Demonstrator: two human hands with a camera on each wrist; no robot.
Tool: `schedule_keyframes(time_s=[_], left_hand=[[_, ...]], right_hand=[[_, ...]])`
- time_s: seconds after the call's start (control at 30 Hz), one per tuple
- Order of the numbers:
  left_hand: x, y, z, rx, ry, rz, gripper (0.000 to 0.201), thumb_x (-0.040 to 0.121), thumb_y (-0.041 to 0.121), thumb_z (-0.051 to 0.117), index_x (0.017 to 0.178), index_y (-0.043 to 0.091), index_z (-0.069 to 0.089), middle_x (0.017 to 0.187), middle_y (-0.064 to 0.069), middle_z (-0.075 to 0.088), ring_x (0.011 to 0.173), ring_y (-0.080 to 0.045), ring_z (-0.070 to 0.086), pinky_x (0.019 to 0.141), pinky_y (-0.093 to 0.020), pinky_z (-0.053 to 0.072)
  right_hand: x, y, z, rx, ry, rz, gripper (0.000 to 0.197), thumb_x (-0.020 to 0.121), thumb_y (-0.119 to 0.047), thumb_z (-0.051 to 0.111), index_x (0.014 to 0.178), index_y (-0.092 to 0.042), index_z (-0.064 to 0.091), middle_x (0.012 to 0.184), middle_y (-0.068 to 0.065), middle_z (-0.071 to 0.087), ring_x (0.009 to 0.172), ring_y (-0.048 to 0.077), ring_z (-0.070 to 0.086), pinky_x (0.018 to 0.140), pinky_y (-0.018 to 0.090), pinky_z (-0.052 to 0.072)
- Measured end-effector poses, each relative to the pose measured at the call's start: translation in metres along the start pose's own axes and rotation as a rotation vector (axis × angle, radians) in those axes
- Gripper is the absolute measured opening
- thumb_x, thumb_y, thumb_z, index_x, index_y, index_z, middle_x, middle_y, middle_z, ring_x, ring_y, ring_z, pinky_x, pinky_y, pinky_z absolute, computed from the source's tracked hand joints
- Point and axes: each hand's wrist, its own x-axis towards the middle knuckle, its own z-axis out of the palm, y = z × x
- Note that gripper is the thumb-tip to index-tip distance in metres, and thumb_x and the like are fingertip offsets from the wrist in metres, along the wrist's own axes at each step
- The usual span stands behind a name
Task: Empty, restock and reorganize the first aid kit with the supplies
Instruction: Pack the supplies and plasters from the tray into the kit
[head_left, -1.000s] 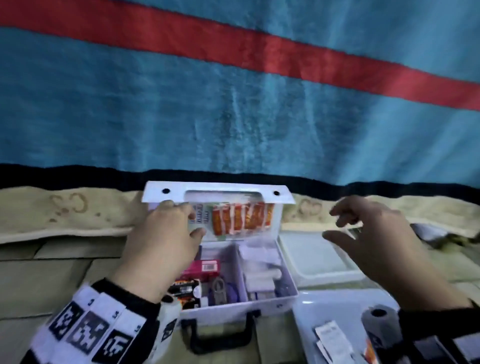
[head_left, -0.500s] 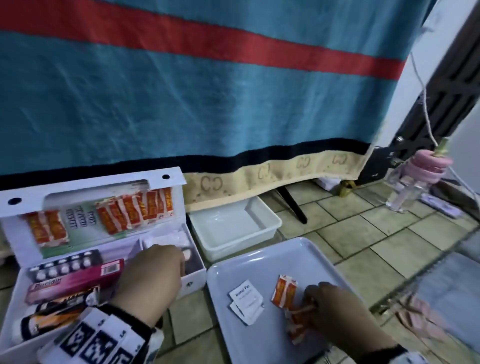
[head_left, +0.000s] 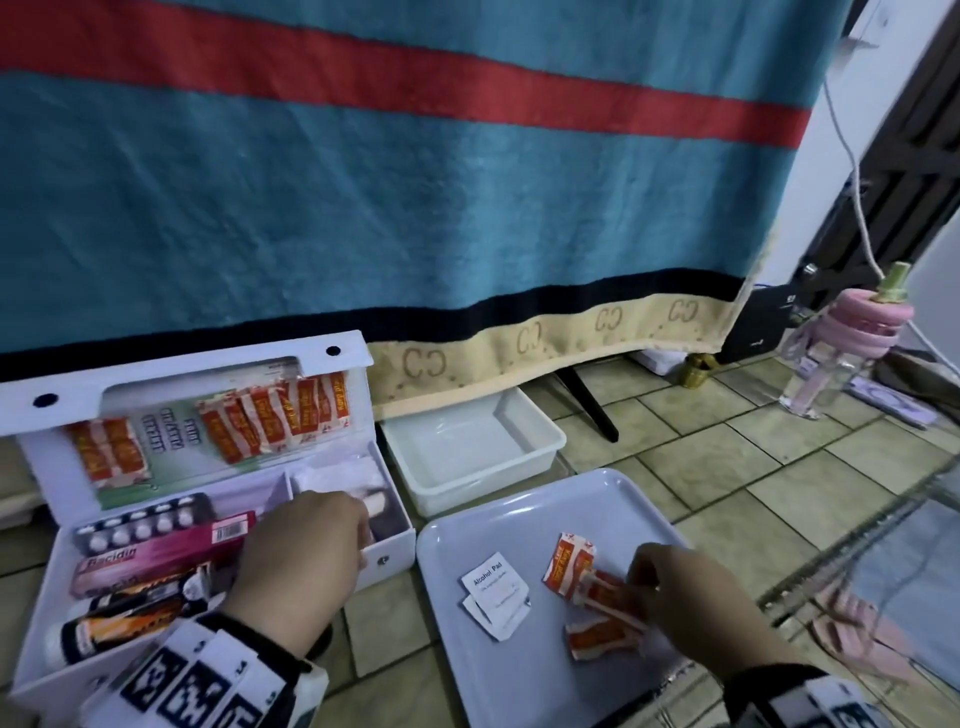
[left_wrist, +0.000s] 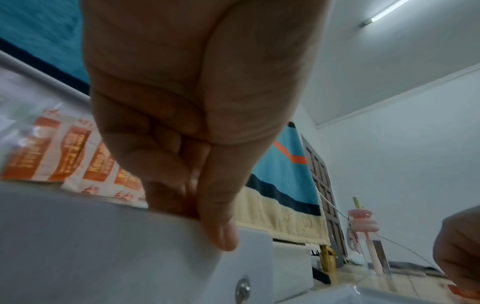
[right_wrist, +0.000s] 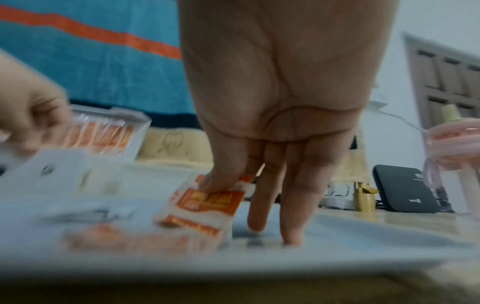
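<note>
Since half a second ago almost nothing has moved: both hands stay where they were, and the view has only come a little closer.

The left hand (head_left: 306, 551) grips the front wall of the first aid kit (head_left: 387, 551), fingers (left_wrist: 166, 181) curled inside and thumb outside. The kit sits open on the tiled floor (head_left: 701, 457) at about 9 o'clock, long side running left to right, lid (head_left: 171, 374) standing up at the back. Orange plaster packets (head_left: 275, 415) are tucked in the lid. Inside lie a pill strip (head_left: 140, 525), a pink box (head_left: 166, 551) and two tubes (head_left: 124, 618), all pointing left to right.

The right hand (head_left: 691, 603) pinches one orange packet (right_wrist: 207, 203) with thumb and first finger; the other fingers (right_wrist: 293, 205) point down onto the grey tray (head_left: 519, 504) at 5 o'clock. More orange packets (head_left: 569, 564) and white alcohol pads (head_left: 493, 587) lie in the tray. At 12 o'clock sits a white tub (head_left: 524, 457).
</note>
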Motion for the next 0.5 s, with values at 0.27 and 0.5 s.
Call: schedule_keyframes(time_s=[0.27, 0.5], left_hand=[[-0.030, -0.054, -0.028, -0.212, 0.207, -0.129, 0.018, 0.082, 0.039, 0.066, 0.092, 0.027, 0.057, 0.096, 0.007, 0.054, 0.092, -0.014, 0.055, 0.080, -0.030, 0.047], [-0.025, -0.113, -0.057, -0.107, 0.263, -0.127, 0.063, 0.085, 0.038, 0.063, 0.139, 0.018, 0.036, 0.135, -0.001, 0.042, 0.127, -0.021, 0.040, 0.105, -0.032, 0.034]], right_hand=[[0.003, -0.078, -0.050, 0.945, -0.026, -0.141, 0.007, 0.087, 0.004, 0.058, 0.080, 0.003, 0.058, 0.056, 0.009, 0.064, 0.045, 0.019, 0.061, 0.043, 0.024, 0.045], [0.022, -0.221, -0.042, 1.029, -0.039, -0.456, 0.023, 0.075, 0.008, 0.070, 0.078, -0.013, 0.062, 0.062, -0.003, 0.063, 0.052, 0.001, 0.056, 0.052, 0.012, 0.046]])
